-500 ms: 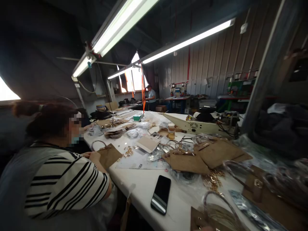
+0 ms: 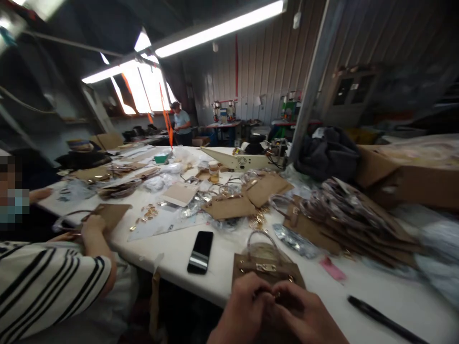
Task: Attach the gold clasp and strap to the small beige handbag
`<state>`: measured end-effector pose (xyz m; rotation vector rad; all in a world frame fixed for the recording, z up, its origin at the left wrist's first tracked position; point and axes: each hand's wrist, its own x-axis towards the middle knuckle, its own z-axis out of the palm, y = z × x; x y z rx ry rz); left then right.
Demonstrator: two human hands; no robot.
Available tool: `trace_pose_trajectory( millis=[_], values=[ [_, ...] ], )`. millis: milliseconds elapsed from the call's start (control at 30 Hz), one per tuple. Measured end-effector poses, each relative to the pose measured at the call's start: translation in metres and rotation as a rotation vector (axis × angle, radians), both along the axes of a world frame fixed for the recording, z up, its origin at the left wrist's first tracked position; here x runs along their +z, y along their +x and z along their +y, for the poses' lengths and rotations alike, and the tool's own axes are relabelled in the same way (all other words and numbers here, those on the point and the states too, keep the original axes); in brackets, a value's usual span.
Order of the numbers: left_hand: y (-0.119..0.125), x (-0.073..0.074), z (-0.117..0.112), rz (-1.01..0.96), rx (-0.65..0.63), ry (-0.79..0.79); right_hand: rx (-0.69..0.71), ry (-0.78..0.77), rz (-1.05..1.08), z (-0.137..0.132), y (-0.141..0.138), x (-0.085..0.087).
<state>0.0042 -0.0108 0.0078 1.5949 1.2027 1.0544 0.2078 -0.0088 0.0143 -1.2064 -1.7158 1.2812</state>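
Observation:
A small brown handbag (image 2: 239, 268) with gold-coloured metal fittings and a wrapped, arched handle (image 2: 264, 233) stands at the table's front edge. Against its lower front, my left hand (image 2: 244, 306) and my right hand (image 2: 304, 310) meet with fingers curled and pinched together. A tiny gold glint shows between the fingertips, but what they grip is too small and too covered to name. My hands hide the bag's lower part. Left of the bag lies a black phone (image 2: 200, 252).
A black pen-like stick (image 2: 380, 317) and a pink scrap (image 2: 332, 268) lie to the right. Beyond are gold clasps (image 2: 257, 220), flat brown bag pieces (image 2: 229, 207) and a wrapped stack (image 2: 362, 224). A co-worker in a striped sleeve (image 2: 53, 277) handles another brown bag (image 2: 114, 216) at left.
The view has swung right and down. The handbag and both my hands have come into fuller view; before, only the bag's top and a bit of a finger showed at the bottom edge.

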Motion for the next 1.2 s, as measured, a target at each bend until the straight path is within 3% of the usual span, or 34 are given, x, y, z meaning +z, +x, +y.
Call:
trace_pose_trajectory(
  millis=[33, 133, 300, 467, 567, 667, 800, 1067, 1200],
  values=[
    [-0.001, 0.003, -0.001, -0.014, -0.026, -0.027, 0.016, 0.007, 0.025, -0.003, 0.002, 0.006],
    [-0.012, 0.005, 0.006, -0.068, -0.023, 0.000, -0.108, 0.045, 0.056, -0.005, 0.007, 0.008],
    [-0.040, -0.018, 0.040, 0.123, 0.292, 0.041, -0.208, 0.169, -0.016, -0.002, 0.010, -0.019],
    [-0.043, -0.032, 0.059, 0.230, 0.205, -0.133, -0.224, 0.227, 0.055, -0.002, 0.010, -0.034],
    [-0.031, -0.023, 0.056, 0.213, 0.292, -0.160, -0.206, 0.261, 0.036, -0.003, 0.010, -0.034],
    [-0.018, -0.007, 0.050, 0.162, 0.353, -0.055, -0.223, 0.256, 0.019, -0.002, 0.009, -0.031],
    [-0.015, 0.007, 0.045, 0.056, 0.273, -0.053, -0.218, 0.309, 0.044, 0.004, 0.010, -0.029],
    [-0.029, -0.011, 0.044, -0.112, 0.215, -0.213, -0.104, 0.552, -0.085, -0.008, -0.006, -0.037],
    [-0.030, -0.013, 0.041, -0.155, 0.228, -0.319, -0.178, 0.568, -0.124, -0.009, -0.010, -0.038]
  ],
)
